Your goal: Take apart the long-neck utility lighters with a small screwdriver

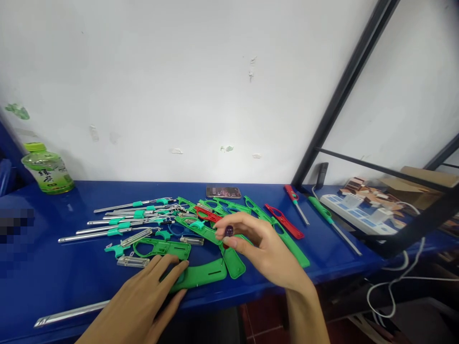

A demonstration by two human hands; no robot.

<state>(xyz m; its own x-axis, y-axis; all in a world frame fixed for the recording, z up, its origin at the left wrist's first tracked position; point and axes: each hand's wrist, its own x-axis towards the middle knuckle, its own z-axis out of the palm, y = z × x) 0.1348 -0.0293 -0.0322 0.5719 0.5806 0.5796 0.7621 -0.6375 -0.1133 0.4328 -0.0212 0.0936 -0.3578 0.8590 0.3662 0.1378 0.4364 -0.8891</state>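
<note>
At the table's front edge my left hand (pixel 154 286) grips a green lighter casing (pixel 208 274) between thumb and fingers, pressing it down. A silvery lighter tube (pixel 71 314) sticks out to the left from behind this hand. My right hand (pixel 267 248) pinches the dark purple-red handle of a screwdriver (pixel 228 231), held upright. Its thin shaft points down near the casing's right end; whether the tip touches is unclear. Beside it lies a green shell piece (pixel 234 263). Around my left hand are another green handle shell (pixel 163 248) and clear fuel tanks (pixel 132 261).
Several metal tubes with teal triggers (pixel 118 228) lie at left on the blue table (pixel 32 282). Behind my hands are a phone (pixel 223 192) and red shells (pixel 285 222). Farther right are red (pixel 297 203) and green lighters (pixel 321 210), a power strip (pixel 358 215); a bottle (pixel 47 169) stands left.
</note>
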